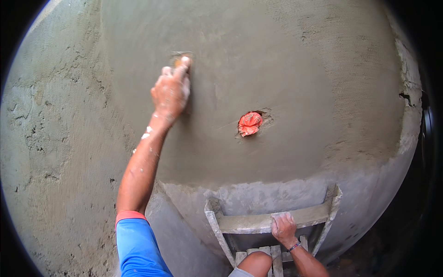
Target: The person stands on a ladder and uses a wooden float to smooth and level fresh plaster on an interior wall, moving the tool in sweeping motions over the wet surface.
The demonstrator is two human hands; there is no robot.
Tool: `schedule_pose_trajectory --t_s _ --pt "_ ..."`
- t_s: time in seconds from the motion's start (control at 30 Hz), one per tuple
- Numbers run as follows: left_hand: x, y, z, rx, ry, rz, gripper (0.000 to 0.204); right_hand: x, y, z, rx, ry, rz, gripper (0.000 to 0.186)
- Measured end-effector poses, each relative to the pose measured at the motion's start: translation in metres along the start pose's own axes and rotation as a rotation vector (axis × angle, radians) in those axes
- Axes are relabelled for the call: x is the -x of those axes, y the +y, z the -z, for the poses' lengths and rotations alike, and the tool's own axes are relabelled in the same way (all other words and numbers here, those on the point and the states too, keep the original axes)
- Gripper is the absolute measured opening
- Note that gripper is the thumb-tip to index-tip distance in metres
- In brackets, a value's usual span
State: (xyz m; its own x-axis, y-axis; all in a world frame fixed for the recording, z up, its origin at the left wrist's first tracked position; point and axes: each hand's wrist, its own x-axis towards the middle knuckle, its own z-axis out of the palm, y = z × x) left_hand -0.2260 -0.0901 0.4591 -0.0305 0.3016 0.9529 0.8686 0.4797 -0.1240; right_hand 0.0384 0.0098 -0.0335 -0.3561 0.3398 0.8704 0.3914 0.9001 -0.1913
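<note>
High on the wet grey plaster wall (258, 69), my left hand (170, 90) is closed round a plastering trowel (181, 60), pressed to the surface. Motion smears the tool, and the hand covers much of it; a bit of its orange-brown handle shows. Lower right, my right hand (284, 227) grips the top rung of a cement-caked ladder (247, 224) leaning at the wall. Between the hands' heights, crumpled red plastic (250, 123) fills a round hole in the plaster.
Rougher, pitted plaster (60, 138) covers the wall at left. A paler smooth band (258, 194) runs below the fresh coat. The wall ends in a broken edge (408, 87) at right. My knee (256, 264) is close to the ladder's lower slats (277, 258).
</note>
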Motion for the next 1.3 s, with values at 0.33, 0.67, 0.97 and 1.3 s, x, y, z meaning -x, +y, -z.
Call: schedule_pose_trajectory --t_s 0.33,0.67,0.97,1.3 --pt "-0.124 0.043 0.032 -0.034 0.131 -0.089 0.041 -0.007 -0.012 -0.002 -0.029 -0.005 -0.011 0.021" --pt "-0.148 0.003 0.035 -0.030 0.166 0.093 0.033 -0.011 -0.018 -0.002 -0.067 -0.014 -0.007 0.018" --pt "0.042 0.025 -0.017 -0.007 0.042 -0.335 0.050 -0.005 -0.001 0.005 -0.023 -0.025 0.015 0.017" --pt "-0.055 0.063 0.015 -0.035 0.122 -0.232 0.039 -0.011 -0.011 -0.001 -0.037 -0.006 -0.001 0.016"
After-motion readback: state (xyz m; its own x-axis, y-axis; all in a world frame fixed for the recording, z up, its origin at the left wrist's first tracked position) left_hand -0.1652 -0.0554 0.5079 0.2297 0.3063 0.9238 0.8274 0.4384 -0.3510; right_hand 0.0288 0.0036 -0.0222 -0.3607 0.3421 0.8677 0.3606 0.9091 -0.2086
